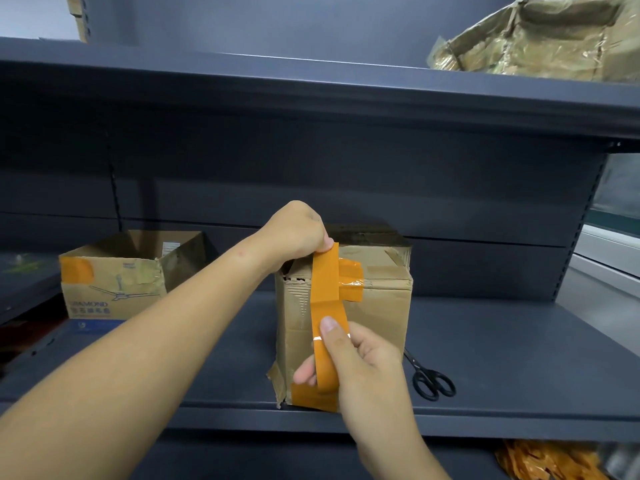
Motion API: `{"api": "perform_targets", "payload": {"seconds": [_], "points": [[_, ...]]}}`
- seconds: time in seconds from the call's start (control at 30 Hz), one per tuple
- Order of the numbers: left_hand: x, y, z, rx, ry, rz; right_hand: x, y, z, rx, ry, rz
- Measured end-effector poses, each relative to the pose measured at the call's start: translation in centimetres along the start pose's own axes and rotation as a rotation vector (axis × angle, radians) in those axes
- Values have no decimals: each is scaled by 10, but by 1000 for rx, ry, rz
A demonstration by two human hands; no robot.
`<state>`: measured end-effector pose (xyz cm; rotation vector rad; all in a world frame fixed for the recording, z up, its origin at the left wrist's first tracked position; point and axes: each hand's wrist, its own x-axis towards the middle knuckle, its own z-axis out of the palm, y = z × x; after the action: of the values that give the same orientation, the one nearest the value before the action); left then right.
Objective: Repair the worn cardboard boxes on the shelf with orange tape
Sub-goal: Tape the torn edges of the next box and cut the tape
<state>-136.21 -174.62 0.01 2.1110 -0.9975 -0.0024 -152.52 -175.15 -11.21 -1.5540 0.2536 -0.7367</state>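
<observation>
Left hand: our left hand point(298, 233) sits at 12 o'clock from the worn box, its fingers curled and pinching the upper end of the orange tape strip against the box's top front edge.
Right hand: our right hand point(360, 362) is at 6 o'clock from the left one, its fingers wrapped round the tape roll, thumb pressed flat on the strip's outer face.
Orange tape strip: the orange tape strip point(325, 282) runs straight down the box's front face from the left hand to the roll (taut, with a glossy highlight near the thumb).
Tape roll: the tape roll point(327, 370) hangs in front of the box's lower front, mostly hidden by our right fingers.
Worn box: the worn box point(377, 313) stands on the dark shelf point(502, 358) near its front edge; its left front corner is torn and crumpled, and it carries 2 earlier orange patches, 1 at the top edge just at 3 o'clock from the strip and 1 along the bottom left corner.
Scissors: black scissors point(431, 381) lie flat on the shelf at 4 o'clock from the box, just beside its right side, handles toward us.
Open box: an open box point(121, 282) stands at 9 o'clock, well apart, with an orange patch on its upper left corner.
Upper shelf: a crumpled box wrapped in clear tape point(540, 39) sits at 1 o'clock on the shelf above.
Below: orange crumpled material point(547, 460) shows at 5 o'clock under the shelf edge (we cannot tell what it is).
</observation>
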Motion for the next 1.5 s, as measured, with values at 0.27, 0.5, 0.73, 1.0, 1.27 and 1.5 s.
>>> {"api": "perform_targets", "payload": {"seconds": [0.27,0.5,0.73,1.0,1.27,1.5], "points": [[5,-5,7,-7,-2,16,0,2,0,5,21,0],[6,-17,15,86,-19,59,-2,12,1,-19,28,22],[4,-26,14,276,43,156,-2,17,1,-35,46,15],[-18,-14,-4,291,-42,476,-4,24,4,-50,65,25],[-23,-17,2,420,-216,559,-12,26,-4,81,20,57],[-20,-28,4,431,-181,591,-13,30,-1,53,61,-9]]}}
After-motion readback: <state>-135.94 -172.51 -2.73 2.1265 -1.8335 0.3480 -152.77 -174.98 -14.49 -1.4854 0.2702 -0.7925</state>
